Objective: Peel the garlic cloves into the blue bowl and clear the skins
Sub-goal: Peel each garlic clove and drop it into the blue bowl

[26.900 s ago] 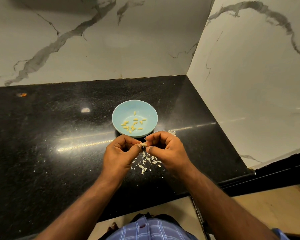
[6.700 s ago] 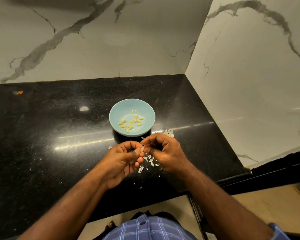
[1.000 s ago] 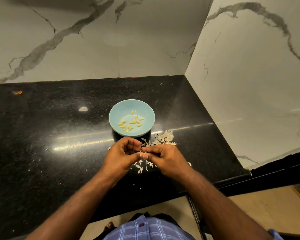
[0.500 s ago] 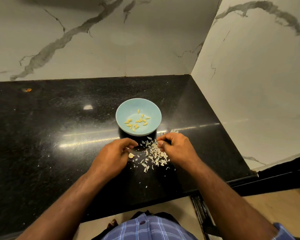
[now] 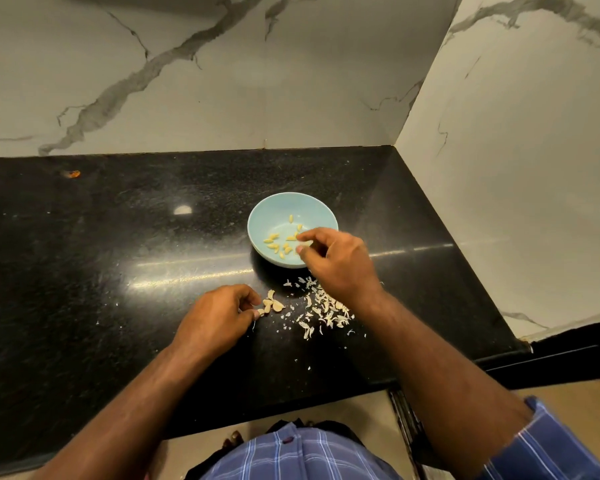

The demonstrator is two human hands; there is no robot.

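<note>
The blue bowl (image 5: 261, 220) stands on the black counter with several peeled yellow garlic cloves (image 5: 278, 244) inside. My right hand (image 5: 338, 263) hovers over the bowl's near right rim, thumb and forefinger apart, with nothing visible between them. On the counter in front of the bowl lie a few unpeeled garlic cloves (image 5: 273, 304). My left hand (image 5: 219, 318) rests on the counter just left of them, fingers curled, thumb and fingertips pinching the nearest clove. A heap of papery garlic skins (image 5: 324, 311) lies under my right wrist.
The black granite counter (image 5: 118, 254) runs into a corner of white marble walls at the back and right. Loose skin flecks are scattered toward the counter's front edge (image 5: 302, 363). A small orange scrap (image 5: 71, 173) lies far back left.
My right hand has lifted from the skin heap and reached forward over the bowl. My left hand has stayed on the counter by the unpeeled cloves.
</note>
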